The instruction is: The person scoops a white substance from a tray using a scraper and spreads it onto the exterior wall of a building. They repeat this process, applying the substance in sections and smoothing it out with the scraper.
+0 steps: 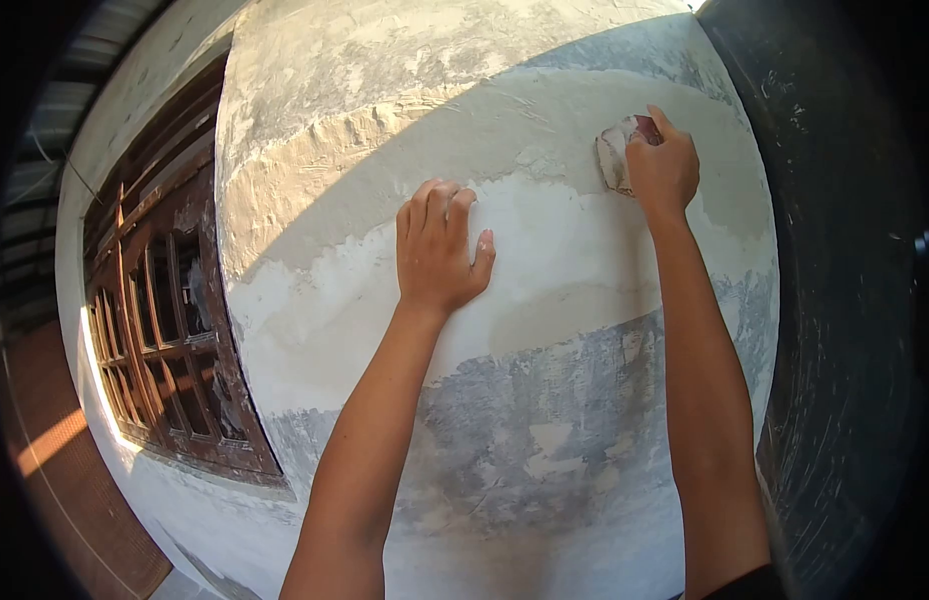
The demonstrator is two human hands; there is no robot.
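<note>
My right hand (667,168) is closed around a small palm-sized block (615,155), dark red on one side and coated whitish on the other. It presses the block to the upper right of a plastered wall (545,240); the exact kind of tool cannot be made out. Lower and to the left, my left hand (440,245) rests against the wall with bent fingers and the thumb apart, holding nothing. White dust marks its fingertips. Around both hands the wall has a smooth white band, a beige-grey coat above it, and bare grey patches below.
A brown wooden window (165,330) with bars is set in the wall at left. To the right, a dark surface (835,250) meets the wall's edge. Sunlight falls across the upper left wall. Brown roofing-like material (75,470) lies at lower left.
</note>
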